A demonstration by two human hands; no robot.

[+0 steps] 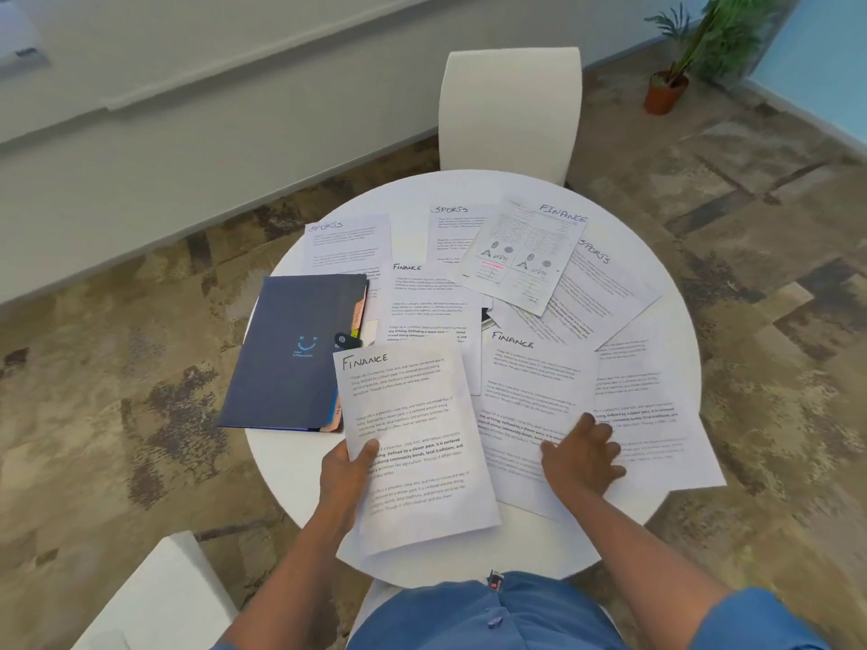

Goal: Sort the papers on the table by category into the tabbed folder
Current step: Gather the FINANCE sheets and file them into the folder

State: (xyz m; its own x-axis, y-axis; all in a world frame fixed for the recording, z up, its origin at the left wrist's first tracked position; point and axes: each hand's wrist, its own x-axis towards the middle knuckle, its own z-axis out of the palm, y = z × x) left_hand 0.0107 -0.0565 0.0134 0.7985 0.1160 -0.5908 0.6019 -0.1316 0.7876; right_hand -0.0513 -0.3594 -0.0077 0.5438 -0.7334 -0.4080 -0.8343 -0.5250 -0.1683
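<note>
Finance sheet (413, 443) pinched by left hand (345, 471) | right hand (581, 455) spread on second Finance sheet (530, 396) | risk: dragging overlapped papers off table (291, 466)

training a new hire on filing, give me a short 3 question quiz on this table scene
1. True or false: the tabbed folder lies shut on the table.
2. Which heading is on the sheet that the left hand holds? A) Sports B) Finance C) Travel
3. What is the right hand doing?

Key:
1. True
2. B
3. It rests, fingers spread, on another Finance sheet lying on the table.
</note>
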